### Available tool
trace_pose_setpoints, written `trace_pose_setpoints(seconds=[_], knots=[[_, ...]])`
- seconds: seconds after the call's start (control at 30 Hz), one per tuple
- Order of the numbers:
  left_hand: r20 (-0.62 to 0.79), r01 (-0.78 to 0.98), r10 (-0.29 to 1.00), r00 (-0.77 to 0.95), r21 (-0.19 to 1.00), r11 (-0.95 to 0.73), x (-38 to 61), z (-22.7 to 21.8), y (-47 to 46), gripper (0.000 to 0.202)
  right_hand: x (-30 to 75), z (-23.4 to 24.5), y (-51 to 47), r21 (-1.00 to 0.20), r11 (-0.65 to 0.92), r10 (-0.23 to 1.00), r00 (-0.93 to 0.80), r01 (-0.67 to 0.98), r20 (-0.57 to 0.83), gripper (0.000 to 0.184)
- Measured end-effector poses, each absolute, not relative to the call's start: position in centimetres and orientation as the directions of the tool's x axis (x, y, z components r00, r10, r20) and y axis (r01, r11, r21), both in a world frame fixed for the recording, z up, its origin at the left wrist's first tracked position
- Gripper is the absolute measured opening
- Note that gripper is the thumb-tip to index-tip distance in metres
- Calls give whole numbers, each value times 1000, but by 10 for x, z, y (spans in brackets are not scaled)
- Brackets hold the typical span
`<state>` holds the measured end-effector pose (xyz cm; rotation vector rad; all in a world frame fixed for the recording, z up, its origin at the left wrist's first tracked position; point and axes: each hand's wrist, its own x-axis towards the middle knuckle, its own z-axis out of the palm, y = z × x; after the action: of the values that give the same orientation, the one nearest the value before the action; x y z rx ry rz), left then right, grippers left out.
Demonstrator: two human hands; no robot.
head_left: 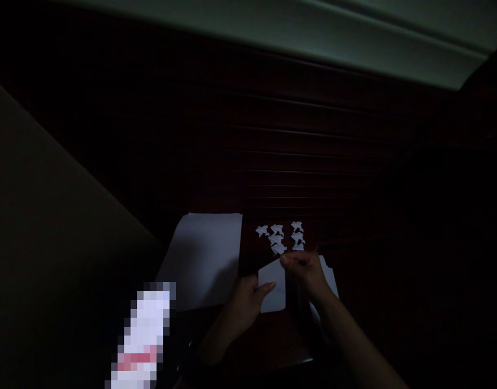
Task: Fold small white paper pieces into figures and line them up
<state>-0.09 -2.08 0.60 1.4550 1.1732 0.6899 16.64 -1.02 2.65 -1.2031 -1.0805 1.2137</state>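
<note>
A small sheet of white paper (272, 297) is held up between my two hands over the dark table. My left hand (248, 300) grips its left side, the thumb lying across the front. At the upper right corner, my right hand (307, 270) pinches the sheet between thumb and fingers. Just beyond my hands lie several small folded white paper figures (277, 237), loosely set in columns. More white paper (329, 275) lies behind my right hand and is partly hidden by it.
A stack of large white paper sheets (210, 254) lies to the left on the dark table (272, 346). At the lower left a bright object is blurred out by pixels (140, 335). Dark slatted wood (272, 129) rises behind. The scene is very dim.
</note>
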Motion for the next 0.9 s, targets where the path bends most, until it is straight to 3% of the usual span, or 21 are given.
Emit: trace_pose_setpoints(seconds=[0.23, 0.37, 0.57, 0.9], knots=[[-161, 202, 926, 341, 975, 95, -1, 6, -18, 29, 164, 29, -9, -994, -49, 997, 57, 97, -44, 23], [-159, 181, 935, 317, 978, 105, -3, 3, -16, 33, 164, 26, -9, -994, -50, 995, 92, 96, -42, 25], [-124, 326, 968, 218, 944, 48, -5, 1, -16, 33, 168, 30, -9, -988, -20, 999, 48, 153, -12, 22], [-167, 295, 938, 302, 953, 75, -3, 5, -19, 30, 170, 21, -8, -982, 10, 983, 177, 186, 44, 26]])
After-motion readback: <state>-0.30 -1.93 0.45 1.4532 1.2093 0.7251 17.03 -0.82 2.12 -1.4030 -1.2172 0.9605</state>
